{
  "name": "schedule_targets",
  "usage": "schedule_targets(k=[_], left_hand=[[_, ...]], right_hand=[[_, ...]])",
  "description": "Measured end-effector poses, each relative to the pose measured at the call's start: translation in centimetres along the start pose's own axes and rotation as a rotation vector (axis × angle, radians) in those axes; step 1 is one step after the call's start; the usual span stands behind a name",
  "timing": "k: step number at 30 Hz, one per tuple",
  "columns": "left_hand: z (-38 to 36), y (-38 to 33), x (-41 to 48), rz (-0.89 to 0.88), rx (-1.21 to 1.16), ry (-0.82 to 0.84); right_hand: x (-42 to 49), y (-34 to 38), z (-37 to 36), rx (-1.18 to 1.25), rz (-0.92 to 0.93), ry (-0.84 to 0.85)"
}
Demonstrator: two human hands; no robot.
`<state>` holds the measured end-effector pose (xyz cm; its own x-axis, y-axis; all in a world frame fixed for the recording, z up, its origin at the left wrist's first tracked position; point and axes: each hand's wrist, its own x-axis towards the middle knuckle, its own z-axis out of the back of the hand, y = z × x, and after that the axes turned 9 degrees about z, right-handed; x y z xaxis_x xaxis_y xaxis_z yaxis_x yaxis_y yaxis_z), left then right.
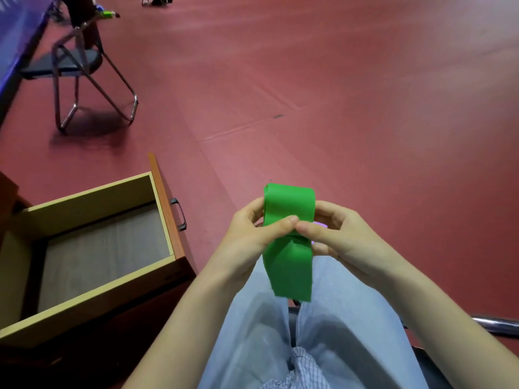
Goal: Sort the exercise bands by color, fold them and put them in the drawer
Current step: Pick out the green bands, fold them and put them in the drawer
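Green exercise band, part-folded: we pinch it over our lap, left hand and right hand thumbs pressing the fold flat. Drawer open at our left, ready.

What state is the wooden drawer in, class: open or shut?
Open: the light wooden drawer is pulled out, its bare grey bottom showing.

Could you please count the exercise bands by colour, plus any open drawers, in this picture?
Green exercise band: 1
Purple sliver beside it: too small to tell, not counted
Open drawer: 1
Total: 2
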<state>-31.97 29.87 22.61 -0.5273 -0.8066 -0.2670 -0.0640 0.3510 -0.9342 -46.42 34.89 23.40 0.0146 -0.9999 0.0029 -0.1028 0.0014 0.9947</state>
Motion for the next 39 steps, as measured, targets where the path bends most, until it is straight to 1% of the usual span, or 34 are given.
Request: schedule_targets(k=[4, 6, 8, 10, 12, 15, 18, 21, 23, 25, 27, 29, 31, 34, 36, 39], left_hand=[[0.5, 0.4, -0.1, 0.065, -0.015, 0.092], [0.6, 0.8, -0.3, 0.115, 0.059, 0.089], [0.6, 1.2, -0.3, 0.157, 0.131, 0.047], [0.6, 1.4, -0.2, 0.185, 0.161, 0.026], [0.4, 1.3, -0.1, 0.198, 0.117, 0.039], [0.2, 1.0, -0.1, 0.209, 0.010, 0.054], [0.3, 1.2, 0.2, 0.257, -0.065, 0.042], [0.5, 1.5, 0.3, 0.340, -0.246, 0.052], [0.5, 1.8, 0.2, 0.345, -0.302, 0.100], [0.4, 2.0, -0.1, 0.279, -0.271, 0.117], [0.4, 1.9, -0.2, 0.206, -0.199, 0.079], [0.5, 1.9, -0.1, 0.165, -0.155, 0.047], [0.6, 1.6, -0.1, 0.137, -0.139, 0.026], [0.6, 1.5, 0.0, 0.113, -0.096, -0.015], [0.6, 1.5, 0.0, 0.107, -0.074, -0.032], [0.5, 1.6, 0.0, 0.105, -0.091, -0.086]], right_hand=[[0.4, -0.1, 0.1, 0.051, 0.077, -0.102], [0.8, 0.0, 0.4, 0.076, 0.126, -0.162], [1.1, 0.0, 0.6, 0.082, 0.178, -0.210], [1.2, -0.1, 0.6, 0.013, 0.247, -0.248], [1.1, -0.4, 0.4, -0.127, 0.329, -0.269], [0.5, -0.9, -0.4, -0.309, 0.430, -0.224], [0.1, -1.2, -0.4, -0.359, 0.443, -0.165], [-0.3, -1.6, -0.4, -0.407, 0.446, -0.122], [-0.6, -1.7, -0.6, -0.467, 0.432, -0.107], [-0.9, -1.9, -1.0, -0.494, 0.411, -0.073], [-1.2, -2.1, -1.3, -0.387, 0.364, -0.071], [-1.3, -2.4, -1.2, -0.155, 0.285, -0.149], [-1.3, -2.7, -1.0, -0.009, 0.182, -0.191], [-1.6, -3.1, -1.1, 0.036, 0.021, -0.110], [-1.8, -3.1, -1.2, 0.059, -0.026, -0.079], [-1.6, -3.1, -1.2, 0.083, -0.081, -0.093]])
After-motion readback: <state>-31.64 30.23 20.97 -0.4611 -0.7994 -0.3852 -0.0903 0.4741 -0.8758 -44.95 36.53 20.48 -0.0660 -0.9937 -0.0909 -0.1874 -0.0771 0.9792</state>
